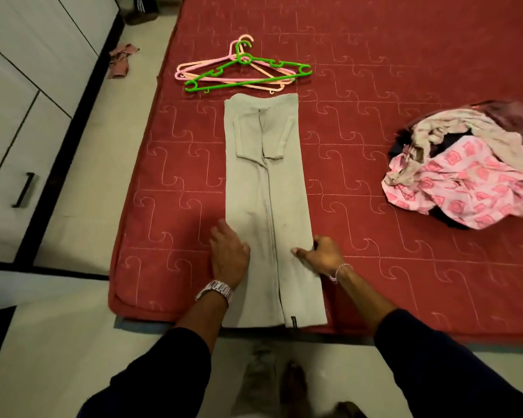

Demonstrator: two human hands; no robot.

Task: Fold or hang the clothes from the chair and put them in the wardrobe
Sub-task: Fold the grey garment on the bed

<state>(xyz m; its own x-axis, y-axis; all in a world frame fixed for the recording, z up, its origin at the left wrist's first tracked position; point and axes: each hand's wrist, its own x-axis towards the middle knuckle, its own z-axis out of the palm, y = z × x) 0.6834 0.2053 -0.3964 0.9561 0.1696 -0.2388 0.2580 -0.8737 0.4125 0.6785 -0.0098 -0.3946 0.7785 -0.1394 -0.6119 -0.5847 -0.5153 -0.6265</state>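
Note:
A grey garment (pixel 266 188) lies folded into a long narrow strip on the red mattress (pixel 375 86), sleeves tucked in near its far end. My left hand (pixel 228 254) rests flat, palm down, on the strip's left edge near the near end. My right hand (pixel 320 256) is at the right edge opposite, thumb on top of the fabric and fingers curled at the edge, gripping it. A heap of more clothes (pixel 462 176), with a pink patterned piece on top, sits on the mattress to the right.
Green and pink plastic hangers (pixel 242 67) lie just beyond the garment's far end. White wardrobe doors (pixel 18 86) with a dark handle stand at the left across a strip of floor. A small reddish cloth (pixel 121 60) lies on the floor, and a grey one (pixel 257 384) by my feet.

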